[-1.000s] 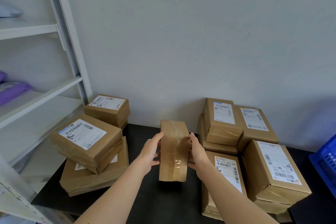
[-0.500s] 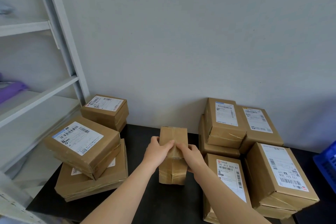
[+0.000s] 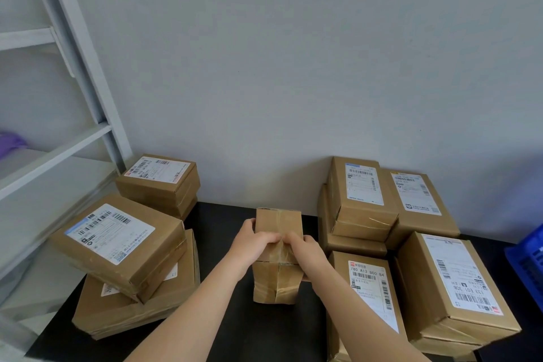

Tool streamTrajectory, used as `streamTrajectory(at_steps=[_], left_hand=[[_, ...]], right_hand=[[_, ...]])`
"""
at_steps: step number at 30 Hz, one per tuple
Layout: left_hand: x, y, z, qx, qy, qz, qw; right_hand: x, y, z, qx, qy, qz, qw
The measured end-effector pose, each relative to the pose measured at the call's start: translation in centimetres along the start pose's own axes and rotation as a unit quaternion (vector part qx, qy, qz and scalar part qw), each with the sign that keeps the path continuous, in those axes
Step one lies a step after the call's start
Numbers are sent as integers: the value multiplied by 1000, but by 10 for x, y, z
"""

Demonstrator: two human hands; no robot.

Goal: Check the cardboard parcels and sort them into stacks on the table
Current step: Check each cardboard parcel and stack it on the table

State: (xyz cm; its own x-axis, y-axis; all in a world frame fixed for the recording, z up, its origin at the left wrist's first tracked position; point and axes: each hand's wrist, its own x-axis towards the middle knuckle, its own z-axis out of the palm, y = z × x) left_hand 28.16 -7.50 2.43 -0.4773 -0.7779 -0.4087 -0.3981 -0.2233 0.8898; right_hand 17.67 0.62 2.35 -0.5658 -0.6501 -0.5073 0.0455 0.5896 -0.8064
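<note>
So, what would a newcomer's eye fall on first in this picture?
Most likely the centre, where the left hand and right hand grip a taped parcel with no label showing. After that, the left stack of labelled boxes near the white shelf and the right stack near a blue crate, both on the black table.

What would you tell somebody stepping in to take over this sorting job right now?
Hands: the left hand and the right hand both grip the middle parcel, fingers curled over its taped face.
Where: it is upright between the piles, over the black table; the face in view shows no label.
Done: labelled parcels lie in the left stack, the back-left stack and the right stacks.
Left: probably find this parcel's label, then set it on the matching pile.
</note>
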Motion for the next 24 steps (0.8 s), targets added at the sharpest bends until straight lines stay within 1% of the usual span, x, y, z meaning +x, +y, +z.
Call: streamTrajectory(at_steps=[4,7,20,24], left_hand=[[-1,0,-2,-7,-7,-14,1000],[-2,1,-2,-11,-8,-23,1000],[-3,1,2,-3,17,-17,1000],[-3,-1,2,0,25,-16,1000]], right_hand=[[-1,0,1,-9,-2,2,1000],[-1,-2,0,4,-6,17,1000],[4,-5,0,24,2,59,998],[5,-4,4,15,12,47,999]])
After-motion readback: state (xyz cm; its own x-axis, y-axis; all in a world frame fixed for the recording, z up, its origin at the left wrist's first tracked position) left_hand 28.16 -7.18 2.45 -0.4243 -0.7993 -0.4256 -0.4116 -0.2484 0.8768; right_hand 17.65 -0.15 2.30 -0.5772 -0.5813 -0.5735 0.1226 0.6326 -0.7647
